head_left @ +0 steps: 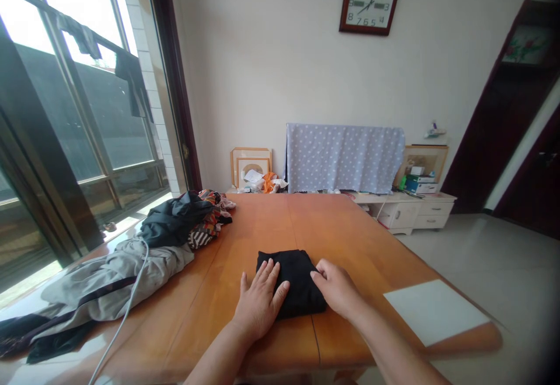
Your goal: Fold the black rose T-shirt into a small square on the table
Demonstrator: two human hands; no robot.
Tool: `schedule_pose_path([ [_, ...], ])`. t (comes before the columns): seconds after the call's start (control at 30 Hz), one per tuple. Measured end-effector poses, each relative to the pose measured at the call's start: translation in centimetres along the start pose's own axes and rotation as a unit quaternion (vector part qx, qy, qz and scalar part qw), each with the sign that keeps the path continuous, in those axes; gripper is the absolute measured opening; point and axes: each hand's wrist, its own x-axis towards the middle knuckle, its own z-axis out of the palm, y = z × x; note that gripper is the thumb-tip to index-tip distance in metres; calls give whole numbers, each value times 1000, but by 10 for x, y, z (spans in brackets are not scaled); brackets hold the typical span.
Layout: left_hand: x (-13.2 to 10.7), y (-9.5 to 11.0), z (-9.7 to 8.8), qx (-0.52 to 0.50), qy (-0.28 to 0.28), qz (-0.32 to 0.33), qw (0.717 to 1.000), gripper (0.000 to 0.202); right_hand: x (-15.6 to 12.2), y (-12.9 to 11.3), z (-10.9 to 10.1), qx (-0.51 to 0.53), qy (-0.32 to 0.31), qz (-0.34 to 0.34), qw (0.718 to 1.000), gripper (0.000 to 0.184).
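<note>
Along the upper left of the frame, dark garments [81, 35] hang beyond a tall glazed window [74, 99]. Below it, at the left of the wooden counter [219, 291], lies a crumpled grey garment [116, 277], crossed by a white cable [126, 309], with a dark jacket [175, 220] and a striped, patterned clothing pile [205, 227] farther along. The left hand [259, 298] lies flat on the left part of a folded black garment [300, 283], near the counter's front edge and roughly mid-frame. Its fingers [273, 274] are spread and relaxed, pressing without gripping. The right hand [336, 287] rests against the garment's right side, its fingers [317, 274] open and gathering nothing. The garment looks light, soft and limp, so it would probably slump if lifted by one corner; sliding the fingers beneath both sides of the stack should keep its folds together. At the back stand wooden picture frames [251, 166] and a polka-dot cloth [343, 157], beneath a square wall clock [370, 2]. A white sheet [435, 311] lies at the counter's right corner, and a low white cabinet [405, 213] stands beyond.
</note>
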Motion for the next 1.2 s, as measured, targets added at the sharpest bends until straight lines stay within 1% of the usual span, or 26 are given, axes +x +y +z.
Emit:
schedule_pose_path([
  [0.07,-1,1,1,4,10,2,1000,65,0,2,-2,17,33,-27,999,25],
  [0.13,-2,1,2,12,14,6,1000,68,-3,10,-1,8,44,-35,998,24],
  [0.27,-5,3,2,31,12,14,999,72,-12,29,4,-27,2,2,1000,24],
  [0.33,-5,3,0,36,8,19,999,73,-13,28,1,-8,22,18,1000,24],
  [0.43,2,7,-8,40,11,22,999,70,-9,9,-11,41,92,1,995,31],
  [0.47,6,8,-11,39,17,23,999,67,-7,-2,-14,53,105,-13,993,35],
  [0.53,16,13,-16,32,31,28,999,59,-3,-25,-14,60,105,-46,992,44],
  [0.63,31,18,-15,16,32,58,998,51,3,-56,-1,28,53,-93,994,56],
  [0.7,36,19,-9,15,12,77,997,51,6,-66,15,3,0,-113,994,62],
  [0.73,38,19,-6,19,-1,82,996,52,7,-68,23,-6,-28,-117,993,64],
  [0.83,37,16,1,44,-38,82,995,57,11,-61,41,-31,-90,-93,991,71],
  [0.9,36,16,1,71,-58,85,992,57,15,-52,46,-51,-113,-61,990,76],
  [0.97,35,17,0,101,-78,87,988,58,18,-45,45,-70,-129,-41,988,78],
  [1.07,38,20,-2,128,-99,81,984,61,21,-42,41,-80,-156,-32,984,80],
  [1.2,41,17,1,127,-102,83,983,63,22,-41,37,-85,-176,-27,980,83],
])
